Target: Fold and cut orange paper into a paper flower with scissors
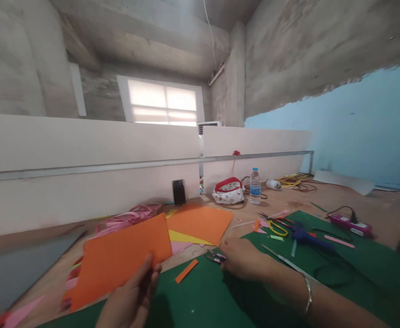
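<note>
Grey board (15,264) lies left of the green mat (203,291) on the tabletop (278,202). My left hand (133,291) pinches an orange sheet (121,259) between thumb and fingers, holding it tilted up at the mat's left edge. Past that edge, pink ribbons (131,218) lie bunched. A phone (178,192) stands upright well beyond the mat. On the mat lies an orange strip (186,271); just past its far edge, a second sheet (200,222) partly covers yellow paper (188,238). My right hand (242,257) closes around a small metal tool (215,256), low over the mat. Beyond the mat stand a pouch (227,193) and a bottle (255,189). Scissors (271,225) cross the mat's far edge, a blue glue gun (302,234) rests on its right part, and a purple power strip (350,226) lies near its right edge.
</note>
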A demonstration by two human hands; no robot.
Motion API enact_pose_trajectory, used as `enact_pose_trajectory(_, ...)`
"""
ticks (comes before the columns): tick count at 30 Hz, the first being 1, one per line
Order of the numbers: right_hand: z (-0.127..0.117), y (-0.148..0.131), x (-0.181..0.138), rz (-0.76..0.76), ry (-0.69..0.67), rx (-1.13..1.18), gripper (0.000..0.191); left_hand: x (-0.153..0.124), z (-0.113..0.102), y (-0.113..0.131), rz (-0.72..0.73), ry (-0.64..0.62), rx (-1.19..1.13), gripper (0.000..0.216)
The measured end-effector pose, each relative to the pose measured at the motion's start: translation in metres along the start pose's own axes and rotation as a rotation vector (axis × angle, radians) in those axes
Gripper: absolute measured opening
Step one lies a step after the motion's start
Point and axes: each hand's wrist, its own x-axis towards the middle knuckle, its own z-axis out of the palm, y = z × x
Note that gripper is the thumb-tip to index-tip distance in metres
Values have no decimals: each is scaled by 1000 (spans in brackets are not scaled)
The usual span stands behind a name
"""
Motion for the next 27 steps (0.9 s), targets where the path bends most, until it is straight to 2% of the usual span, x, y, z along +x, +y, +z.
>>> enact_pose_trajectory(3, 18, -13, 6, -31, 1, 48, 39, -8, 5, 3, -74, 36, -99, 12)
enact_pose_trajectory(6, 28, -11, 4, 19, 22, 87, 36, -11, 4, 3, -87, 11, -90, 11)
enact_pose_trajectory(10, 21, -8, -1, 113, 50, 168, 32, -12, -1, -1, -87, -54, -82, 15)
enact_pose_trajectory(12, 10, -11, -1, 87, 60, 268, 35, -10, -3, -2, -76, -65, -44, 17)
enact_pose_trajectory(16, -12, -32, 5, 2, 67, 580, 31, -10, -3, -6, -59, -48, 48, 22)
enact_pose_trajectory(18, -15, -49, 10, 28, 108, 920, 27, -12, -2, -10, -40, -59, 75, 23)
enact_pose_trajectory(21, -7, -74, 17, -18, 124, 1390, 13, -17, 2, -16, -26, -76, 107, 17)
enact_pose_trajectory(24, 5, -88, 21, -45, 150, 1540, 16, -23, 8, -21, -25, -103, 26, 13)
enact_pose_trajectory(27, 9, -90, 19, -52, 149, 1596, 18, -27, 12, -26, -16, -124, -46, 17)
